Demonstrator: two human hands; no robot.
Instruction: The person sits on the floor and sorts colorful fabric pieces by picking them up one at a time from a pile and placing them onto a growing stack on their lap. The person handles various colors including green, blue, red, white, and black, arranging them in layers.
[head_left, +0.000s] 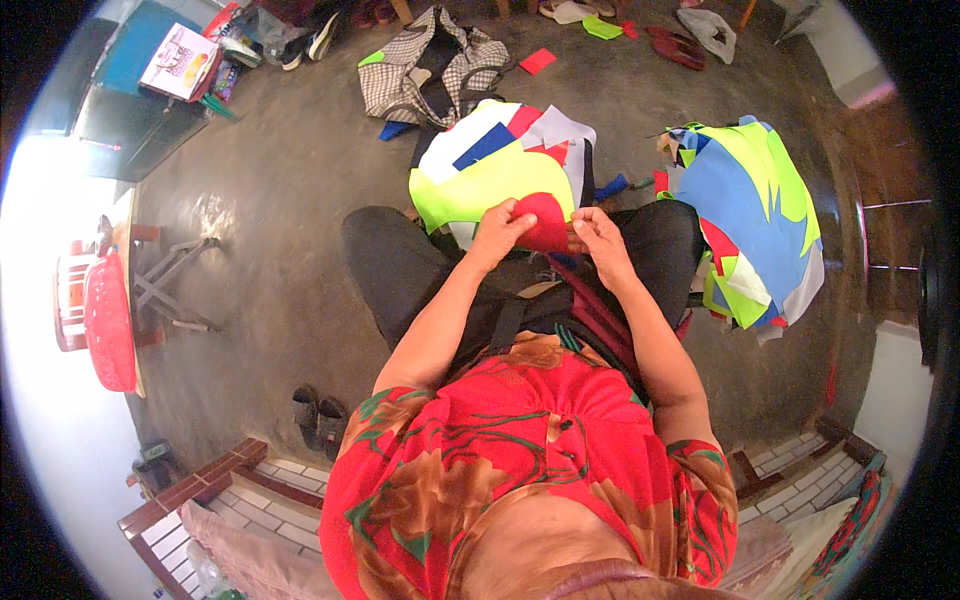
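Between my two hands a red fabric piece [543, 222] is stretched out over my lap. My left hand [498, 232] pinches its left edge between thumb and fingers. At its right edge my right hand [598, 240] has its fingers closed on the cloth. Just beyond lies a heap of fabric scraps, with a neon yellow piece [490, 182] nearest my left hand. A dark blue scrap [483, 146] and a pale grey scrap [556, 128] rest on the same heap. My fingertips are partly hidden by the red cloth.
On the right stands a second pile of scraps, topped by a light blue piece [722, 188]. A checked bag [435, 65] lies open at the far side. A red basin [108, 322] is at the left, and dark shoes [318, 418] sit on the floor behind.
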